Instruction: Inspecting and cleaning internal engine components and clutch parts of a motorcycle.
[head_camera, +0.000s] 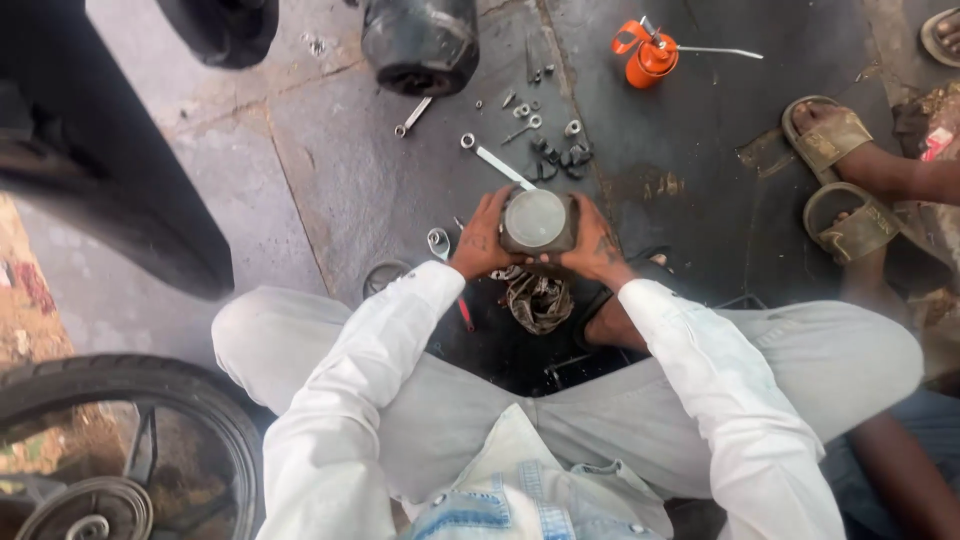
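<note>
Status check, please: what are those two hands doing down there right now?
Left hand and right hand both clasp a round metal part. Part held above a greasy rag. Wrenches and nuts lie beyond, clear of hands.

1. Long white sleeves (700, 370) cover both arms down to the wrists, lower centre of the frame.
2. Light grey trousers (830, 350) span the frame's middle.
3. Grease smudges mark the left hand (482, 240) and right hand (598, 245).

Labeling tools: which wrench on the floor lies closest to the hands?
The silver ring-ended wrench, its near tip just above the left hand; the other wrench lies farther off by the black cylinder.
</note>
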